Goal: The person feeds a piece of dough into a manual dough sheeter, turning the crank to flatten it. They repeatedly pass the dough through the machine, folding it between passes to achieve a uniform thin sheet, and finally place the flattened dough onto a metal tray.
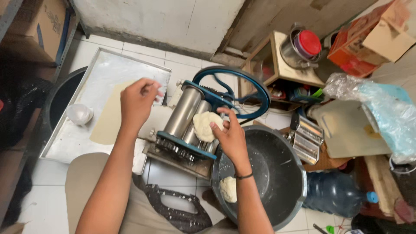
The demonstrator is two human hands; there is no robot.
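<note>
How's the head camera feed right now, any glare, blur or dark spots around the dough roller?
Head view: lighting is even and soft; mild sheen on the steel rollers of the hand-cranked dough machine, no blown glare. The right hand on the pale dough lump is sharp; the left hand has slightly blurred fingertips. The far left edge is in deep shadow; straight lines bow toward the corners.

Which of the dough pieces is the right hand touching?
The lump on the roller machine, pressed by the right hand. The other lump sits untouched in the dark basin; the flat sheet lies on the metal tray.
</note>
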